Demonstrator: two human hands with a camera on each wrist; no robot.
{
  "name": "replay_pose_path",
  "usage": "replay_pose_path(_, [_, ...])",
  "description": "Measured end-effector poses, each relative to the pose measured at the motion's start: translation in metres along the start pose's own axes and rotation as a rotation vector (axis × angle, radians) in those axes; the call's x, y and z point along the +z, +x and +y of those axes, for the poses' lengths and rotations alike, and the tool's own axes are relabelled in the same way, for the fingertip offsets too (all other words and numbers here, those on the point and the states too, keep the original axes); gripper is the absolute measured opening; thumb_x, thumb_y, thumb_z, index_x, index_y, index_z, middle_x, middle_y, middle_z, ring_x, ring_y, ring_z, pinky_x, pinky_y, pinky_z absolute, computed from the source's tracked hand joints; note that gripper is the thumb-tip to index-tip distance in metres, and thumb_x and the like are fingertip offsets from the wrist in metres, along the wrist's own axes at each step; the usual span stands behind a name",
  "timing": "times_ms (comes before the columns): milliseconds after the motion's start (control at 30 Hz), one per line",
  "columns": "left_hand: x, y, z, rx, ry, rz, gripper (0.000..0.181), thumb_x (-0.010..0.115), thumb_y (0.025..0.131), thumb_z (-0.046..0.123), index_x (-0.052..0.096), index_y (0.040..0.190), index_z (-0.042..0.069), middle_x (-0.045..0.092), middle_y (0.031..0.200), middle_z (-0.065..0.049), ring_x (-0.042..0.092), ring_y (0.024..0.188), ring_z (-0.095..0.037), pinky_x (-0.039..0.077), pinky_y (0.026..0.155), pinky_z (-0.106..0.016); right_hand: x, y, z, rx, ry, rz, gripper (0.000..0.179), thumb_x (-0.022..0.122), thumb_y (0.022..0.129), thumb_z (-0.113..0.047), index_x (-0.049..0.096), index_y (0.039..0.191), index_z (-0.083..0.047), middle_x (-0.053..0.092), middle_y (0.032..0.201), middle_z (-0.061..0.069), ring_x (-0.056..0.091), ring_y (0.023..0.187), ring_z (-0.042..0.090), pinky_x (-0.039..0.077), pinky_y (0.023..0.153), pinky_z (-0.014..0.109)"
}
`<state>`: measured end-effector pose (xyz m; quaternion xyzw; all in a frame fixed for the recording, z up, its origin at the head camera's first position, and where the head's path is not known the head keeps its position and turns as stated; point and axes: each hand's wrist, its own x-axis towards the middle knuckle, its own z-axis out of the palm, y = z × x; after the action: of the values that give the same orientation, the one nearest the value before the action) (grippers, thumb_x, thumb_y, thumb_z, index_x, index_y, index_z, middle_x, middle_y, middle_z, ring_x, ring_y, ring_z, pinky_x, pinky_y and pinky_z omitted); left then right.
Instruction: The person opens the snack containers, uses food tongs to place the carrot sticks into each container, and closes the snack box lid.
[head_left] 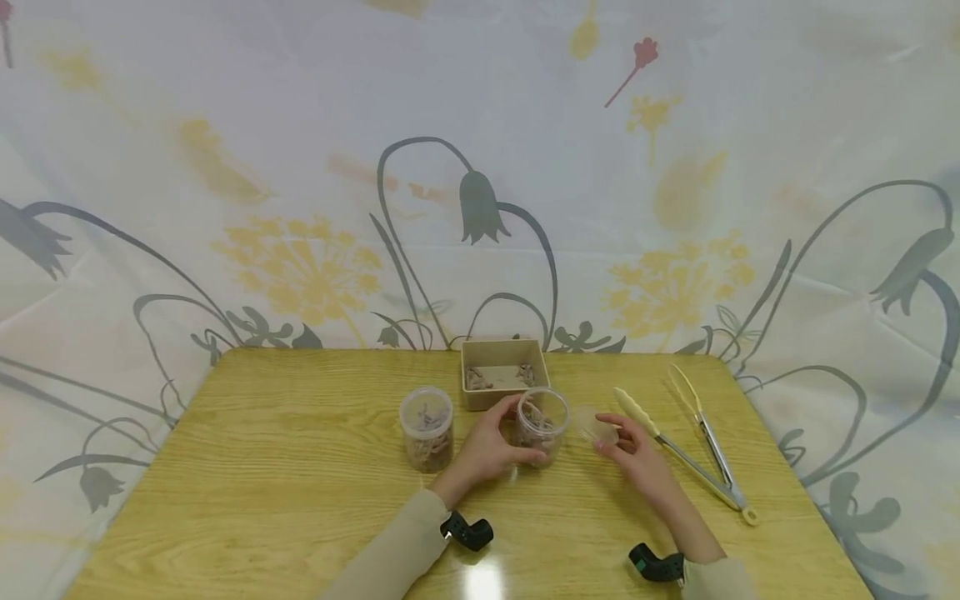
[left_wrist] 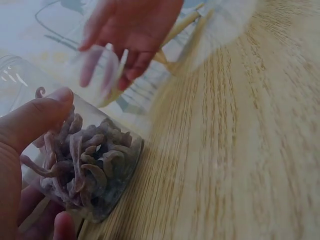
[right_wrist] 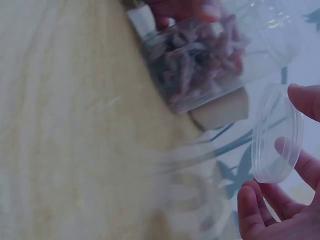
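Observation:
My left hand [head_left: 489,446] grips a clear plastic jar [head_left: 542,442] from its left side, thumb and fingers curled round the wall. The jar has no lid on it, and brownish-purple curled pieces [left_wrist: 85,160] fill its lower part. To the right, my right hand [head_left: 637,458] holds a clear round lid [right_wrist: 275,135] by its rim, apart from the jar and just beyond its right side. Left of my left hand stands a second clear jar [head_left: 427,433] with similar pieces inside; its top looks covered.
Behind the jars, a beige rectangular box [head_left: 504,400] holds a few of the same pieces in its corners. Metal tongs [head_left: 708,450] with cream tips lie spread on the right of the wooden table [head_left: 247,483]. A patterned cloth [head_left: 300,125] hangs behind the table.

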<state>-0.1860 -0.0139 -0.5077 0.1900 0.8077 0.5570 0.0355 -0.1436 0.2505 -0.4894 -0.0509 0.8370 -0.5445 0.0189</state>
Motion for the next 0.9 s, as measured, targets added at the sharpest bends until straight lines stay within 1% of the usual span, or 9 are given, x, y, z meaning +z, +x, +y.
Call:
replay_pose_path(200, [-0.002, -0.001, 0.003, -0.022, -0.009, -0.005, 0.088, 0.095, 0.067, 0.027, 0.052, 0.144, 0.018, 0.063, 0.125, 0.002, 0.055, 0.119, -0.022, 0.041, 0.104, -0.046, -0.004, 0.002, -0.02, -0.172, 0.08, 0.034, 0.04, 0.065, 0.097, -0.009, 0.056, 0.133, 0.004, 0.047, 0.137, 0.018, 0.049, 0.113, 0.024, 0.051, 0.084, 0.02])
replay_pose_path(300, [-0.002, -0.001, 0.003, -0.028, 0.006, -0.008, 0.089, 0.095, 0.067, 0.028, 0.051, 0.144, 0.018, 0.063, 0.125, 0.001, 0.055, 0.119, -0.022, 0.041, 0.105, -0.046, -0.003, 0.002, -0.03, -0.271, 0.113, 0.037, 0.038, 0.065, 0.095, -0.001, 0.055, 0.131, 0.008, 0.045, 0.138, 0.023, 0.051, 0.114, 0.022, 0.049, 0.087, 0.016])
replay_pose_path(400, [-0.001, -0.001, 0.003, -0.031, 0.007, -0.011, 0.09, 0.094, 0.067, 0.028, 0.051, 0.145, 0.017, 0.063, 0.125, 0.0, 0.056, 0.118, -0.023, 0.041, 0.104, -0.046, 0.001, 0.002, -0.038, -0.362, 0.117, 0.052, 0.038, 0.066, 0.092, 0.007, 0.056, 0.128, 0.011, 0.045, 0.139, 0.026, 0.049, 0.118, 0.014, 0.044, 0.093, 0.015])
replay_pose_path(500, [0.0, -0.001, 0.002, -0.03, -0.003, -0.01, 0.089, 0.095, 0.067, 0.028, 0.052, 0.144, 0.017, 0.063, 0.125, 0.001, 0.056, 0.117, -0.022, 0.043, 0.103, -0.046, 0.005, 0.003, -0.044, -0.4, 0.112, 0.05, 0.038, 0.067, 0.089, 0.009, 0.059, 0.126, 0.009, 0.045, 0.141, 0.027, 0.047, 0.122, 0.007, 0.042, 0.096, 0.014])
replay_pose_path(567, [-0.001, -0.001, 0.001, -0.029, -0.01, -0.008, 0.088, 0.095, 0.066, 0.028, 0.053, 0.144, 0.019, 0.064, 0.125, 0.003, 0.056, 0.117, -0.021, 0.043, 0.102, -0.046, 0.01, 0.004, -0.046, -0.398, 0.095, 0.04, 0.037, 0.068, 0.09, 0.007, 0.06, 0.126, 0.006, 0.045, 0.143, 0.024, 0.045, 0.126, 0.008, 0.041, 0.097, 0.015])
replay_pose_path(633, [-0.001, -0.001, 0.0, -0.022, -0.01, -0.005, 0.088, 0.095, 0.066, 0.028, 0.054, 0.143, 0.019, 0.064, 0.125, 0.003, 0.057, 0.116, -0.021, 0.044, 0.101, -0.046, 0.014, 0.005, -0.048, -0.393, 0.055, 0.028, 0.036, 0.07, 0.09, 0.003, 0.062, 0.126, 0.003, 0.045, 0.144, 0.021, 0.043, 0.13, 0.014, 0.042, 0.099, 0.022])
replay_pose_path(733, [-0.002, -0.001, 0.0, -0.021, -0.007, -0.009, 0.088, 0.095, 0.066, 0.029, 0.054, 0.143, 0.02, 0.064, 0.126, 0.004, 0.057, 0.116, -0.02, 0.044, 0.101, -0.045, 0.02, 0.007, -0.049, -0.395, -0.005, 0.024, 0.035, 0.072, 0.09, -0.002, 0.064, 0.124, -0.002, 0.047, 0.144, 0.018, 0.043, 0.132, 0.028, 0.045, 0.1, 0.043])
replay_pose_path(833, [-0.002, -0.001, 0.0, -0.019, -0.007, -0.018, 0.087, 0.095, 0.066, 0.029, 0.054, 0.143, 0.021, 0.063, 0.127, 0.006, 0.057, 0.116, -0.018, 0.043, 0.102, -0.044, 0.025, 0.008, -0.05, -0.414, -0.058, 0.027, 0.035, 0.074, 0.089, -0.003, 0.066, 0.123, -0.002, 0.049, 0.143, 0.017, 0.045, 0.129, 0.036, 0.044, 0.095, 0.062])
replay_pose_path(900, [-0.002, 0.0, 0.0, -0.023, -0.006, -0.023, 0.087, 0.095, 0.066, 0.03, 0.054, 0.142, 0.022, 0.063, 0.127, 0.007, 0.056, 0.116, -0.017, 0.043, 0.102, -0.043, 0.028, 0.007, -0.055, -0.437, -0.094, 0.037, 0.035, 0.076, 0.087, -0.002, 0.066, 0.121, -0.001, 0.051, 0.141, 0.019, 0.048, 0.126, 0.038, 0.045, 0.091, 0.064])
